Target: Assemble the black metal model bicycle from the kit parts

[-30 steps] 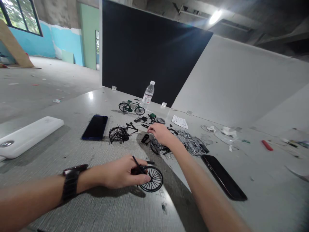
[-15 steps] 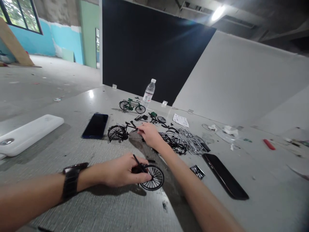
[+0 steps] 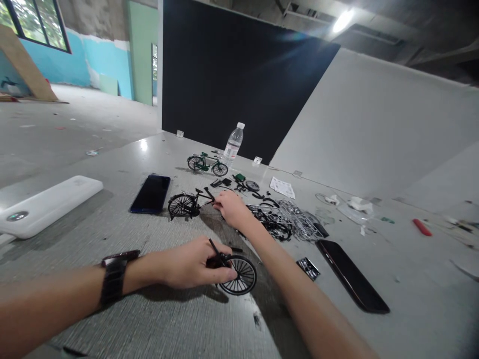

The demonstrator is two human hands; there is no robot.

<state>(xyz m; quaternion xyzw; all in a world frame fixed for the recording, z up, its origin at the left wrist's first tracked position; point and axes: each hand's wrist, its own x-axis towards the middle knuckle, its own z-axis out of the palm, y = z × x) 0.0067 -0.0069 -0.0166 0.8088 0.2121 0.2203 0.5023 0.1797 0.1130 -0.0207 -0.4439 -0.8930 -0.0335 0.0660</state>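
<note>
Near the front of the table, my left hand (image 3: pixel 192 262) grips a black model bicycle wheel (image 3: pixel 245 279) with its fork between thumb and fingers. Thin black bars jut up and out past the fingers. Farther back, my right hand (image 3: pixel 232 207) has its fingers closed at the front end of a black model bicycle (image 3: pixel 190 203). That bicycle stands upright with its rear wheel on; the fingertips cover its front end, and no front wheel shows there. A finished green model bicycle (image 3: pixel 207 164) stands behind it.
Loose black parts and sprue frames (image 3: pixel 295 217) lie right of my right hand. Around them are a dark phone (image 3: pixel 150 193), a black tray-like case (image 3: pixel 352 276), a paper sheet (image 3: pixel 282 187), a water bottle (image 3: pixel 232 143) and a white device (image 3: pixel 52 204). A black panel (image 3: pixel 239 75) rises behind.
The fingers of my right hand have curled in closer around the bicycle's front end. My left hand keeps its hold on the wheel. The view has shifted slightly.
</note>
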